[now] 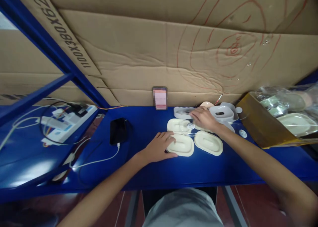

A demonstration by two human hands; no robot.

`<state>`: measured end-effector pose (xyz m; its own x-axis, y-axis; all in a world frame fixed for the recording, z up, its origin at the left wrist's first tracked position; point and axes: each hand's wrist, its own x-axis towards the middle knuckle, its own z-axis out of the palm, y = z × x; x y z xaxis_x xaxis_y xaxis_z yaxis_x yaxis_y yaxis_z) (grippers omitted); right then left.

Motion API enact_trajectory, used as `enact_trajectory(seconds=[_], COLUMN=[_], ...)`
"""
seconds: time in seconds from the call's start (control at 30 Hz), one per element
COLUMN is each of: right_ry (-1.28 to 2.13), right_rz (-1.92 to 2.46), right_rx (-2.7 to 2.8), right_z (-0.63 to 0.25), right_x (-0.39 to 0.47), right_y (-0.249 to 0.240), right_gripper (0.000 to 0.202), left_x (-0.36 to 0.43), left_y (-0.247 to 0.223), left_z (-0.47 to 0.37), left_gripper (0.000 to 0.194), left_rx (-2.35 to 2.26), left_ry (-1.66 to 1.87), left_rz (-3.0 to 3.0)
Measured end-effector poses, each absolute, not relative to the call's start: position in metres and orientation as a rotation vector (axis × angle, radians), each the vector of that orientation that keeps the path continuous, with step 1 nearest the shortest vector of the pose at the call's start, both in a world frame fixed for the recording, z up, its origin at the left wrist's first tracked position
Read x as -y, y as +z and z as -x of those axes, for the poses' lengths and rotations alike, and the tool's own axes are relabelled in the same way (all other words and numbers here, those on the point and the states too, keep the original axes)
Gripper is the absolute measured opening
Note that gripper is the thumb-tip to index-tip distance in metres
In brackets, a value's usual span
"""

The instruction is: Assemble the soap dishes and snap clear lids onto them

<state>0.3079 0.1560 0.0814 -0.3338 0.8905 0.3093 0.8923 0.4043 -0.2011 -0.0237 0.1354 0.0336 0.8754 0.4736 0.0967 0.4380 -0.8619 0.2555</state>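
Note:
My left hand point(159, 147) rests with spread fingers at the left end of a cream oval dish point(182, 145), its thumb by the near edge. My right hand point(202, 117) reaches farther back, fingers curled down beside a white oval holder point(183, 112) and partly over another cream dish; what its fingertips pinch, if anything, is hidden. A clear round piece point(190, 126) lies on the back-left cream dish point(176, 126). Another cream dish point(208, 143) lies at the front right.
White oval parts point(221, 113) and a loose clear disc point(242, 133) lie on the right. Beyond them stands a carton point(257, 121) of bagged parts. A phone point(118, 131) on a cable and a power strip point(71, 126) lie left. A small screen point(160, 98) leans on the cardboard.

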Motion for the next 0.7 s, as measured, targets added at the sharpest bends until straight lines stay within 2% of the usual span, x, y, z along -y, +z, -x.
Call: enact_trajectory(seconds=[0.1,0.27,0.37,0.47,0.57,0.7], right_ry=[-0.046,-0.051,0.212,0.662,0.921,0.91], right_rz=[1.529,1.399,1.418,1.485,1.491,1.502], right_rx=[2.164,1.878,1.714,1.454,1.321,1.356], right_z=[-0.307,-0.297,-0.29,-0.286,-0.286,-0.288], right_x=[-0.118,-0.048,-0.037,-0.05,-0.067,-0.07], right_y=[0.094,0.096,0.082,0.067,0.055,0.045], right_gripper=[0.037,0.023,0.027,0.038,0.045,0.051], left_x=[-0.126,-0.113,-0.119,-0.13,-0.137,-0.14], left_y=[0.037,0.044,0.048,0.049,0.046,0.037], left_z=[0.029,0.036,0.036,0.033,0.028,0.027], left_gripper=[0.05,0.043,0.044,0.045,0.052,0.073], left_rx=[-0.713,-0.676,-0.645,-0.674,-0.7,-0.721], left_ry=[0.225,0.193,0.147,0.128,0.159,0.25], left_rz=[-2.753,-2.736,-2.745,-2.73,-2.7,-2.631])
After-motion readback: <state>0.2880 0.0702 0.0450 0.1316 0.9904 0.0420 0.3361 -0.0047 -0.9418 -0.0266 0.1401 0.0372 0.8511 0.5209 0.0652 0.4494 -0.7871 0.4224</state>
